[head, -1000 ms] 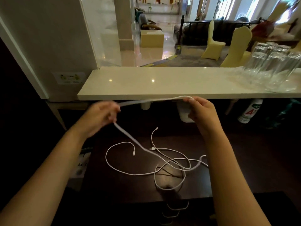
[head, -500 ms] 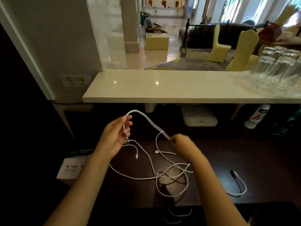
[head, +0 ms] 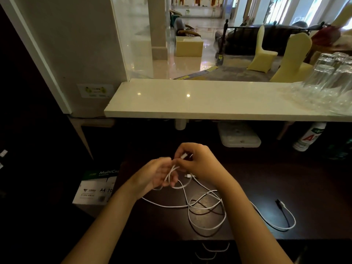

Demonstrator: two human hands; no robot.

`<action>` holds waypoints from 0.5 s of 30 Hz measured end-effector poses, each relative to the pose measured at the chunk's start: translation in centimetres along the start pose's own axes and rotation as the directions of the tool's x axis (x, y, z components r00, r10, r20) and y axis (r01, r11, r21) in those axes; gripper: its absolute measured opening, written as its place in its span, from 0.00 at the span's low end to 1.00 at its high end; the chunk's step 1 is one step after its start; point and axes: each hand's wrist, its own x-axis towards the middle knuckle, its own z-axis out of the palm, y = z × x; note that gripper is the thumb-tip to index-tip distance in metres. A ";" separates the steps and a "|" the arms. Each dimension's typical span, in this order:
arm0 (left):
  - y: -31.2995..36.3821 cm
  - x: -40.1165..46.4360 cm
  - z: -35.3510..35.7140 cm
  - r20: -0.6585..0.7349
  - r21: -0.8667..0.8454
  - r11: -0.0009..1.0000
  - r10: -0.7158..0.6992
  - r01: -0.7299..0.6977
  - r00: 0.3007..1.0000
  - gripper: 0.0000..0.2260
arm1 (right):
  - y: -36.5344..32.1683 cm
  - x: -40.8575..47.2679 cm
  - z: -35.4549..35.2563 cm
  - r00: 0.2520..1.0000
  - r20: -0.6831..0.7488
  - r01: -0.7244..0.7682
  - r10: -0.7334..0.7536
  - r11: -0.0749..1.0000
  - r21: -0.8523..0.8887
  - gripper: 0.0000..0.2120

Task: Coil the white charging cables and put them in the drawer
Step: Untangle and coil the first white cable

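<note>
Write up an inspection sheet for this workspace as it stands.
Surface: dark desk under a pale stone counter.
Job's things: white charging cables, mostly loose and tangled on the desk; drawer handles at the front edge.
Clutter: A4 paper box, white bottle, upturned glasses.
Grips: left hand holds a few cable loops; right hand pinches a cable end.
Cables: one black-tipped end lies to the right.
Surroundings: lobby with covered chairs.

Both hands [head: 177, 168] gripping a white cable [head: 204, 206] (loose loops) over a dark desk [head: 285, 178], marble counter [head: 209, 100] behind
</note>
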 end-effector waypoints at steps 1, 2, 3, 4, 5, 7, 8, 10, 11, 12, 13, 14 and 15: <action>-0.1 -0.1 -0.2 0.038 0.026 1.000 0.016 -0.017 0.999 0.11 | 0.1 0.0 0.2 1.000 -0.010 -0.013 0.014 0.999 0.039 0.03; -0.2 -0.1 -0.5 0.065 0.061 0.998 0.030 -0.034 0.997 0.09 | 0.3 0.1 0.4 0.999 -0.017 -0.035 0.037 0.996 0.084 0.03; -0.1 -0.2 -0.5 0.074 0.086 0.995 0.038 -0.044 0.997 0.08 | 0.4 0.1 0.6 0.998 -0.024 -0.060 0.064 0.989 0.132 0.04; -0.1 -0.3 -0.6 0.061 0.105 0.993 0.043 -0.050 0.997 0.09 | 0.6 0.1 0.8 0.995 -0.035 -0.085 0.093 0.980 0.182 0.05; 0.0 -0.4 -0.6 0.033 0.127 0.990 0.053 -0.057 0.998 0.09 | 0.7 0.0 1.1 0.991 -0.047 -0.110 0.124 0.966 0.235 0.05; 0.2 -0.5 -0.3 -0.061 0.250 0.964 0.111 -0.092 0.992 0.07 | 1.2 0.0 1.4 0.981 -0.101 -0.132 0.164 0.955 0.266 0.06; 0.3 -0.4 -0.1 -0.122 0.341 0.933 0.160 -0.110 0.980 0.06 | 1.5 0.1 1.5 0.975 -0.140 -0.134 0.172 0.960 0.247 0.07; 0.0 -0.2 0.3 -0.237 0.578 0.806 0.319 -0.130 0.918 0.04 | 1.8 0.2 1.6 0.961 -0.196 -0.147 0.197 0.959 0.242 0.10; -0.3 -0.1 0.5 -0.272 0.693 0.710 0.420 -0.126 0.866 0.05 | 1.8 0.3 1.6 0.954 -0.213 -0.155 0.211 0.955 0.254 0.10; -0.6 0.0 0.5 -0.284 0.772 0.623 0.520 -0.130 0.805 0.07 | 1.8 0.3 1.6 0.947 -0.227 -0.162 0.225 0.950 0.268 0.11; -0.8 0.0 0.5 -0.277 0.816 0.558 0.605 -0.149 0.747 0.08 | 1.8 0.3 1.6 0.941 -0.240 -0.168 0.240 0.944 0.285 0.11; -1.0 0.1 0.5 -0.256 0.837 0.516 0.664 -0.183 0.703 0.09 | 1.7 0.3 1.6 0.934 -0.250 -0.176 0.257 0.936 0.304 0.11; -1.1 0.1 0.6 -0.223 0.848 0.480 0.708 -0.225 0.670 0.10 | 1.6 0.3 1.6 0.929 -0.254 -0.184 0.271 0.929 0.320 0.10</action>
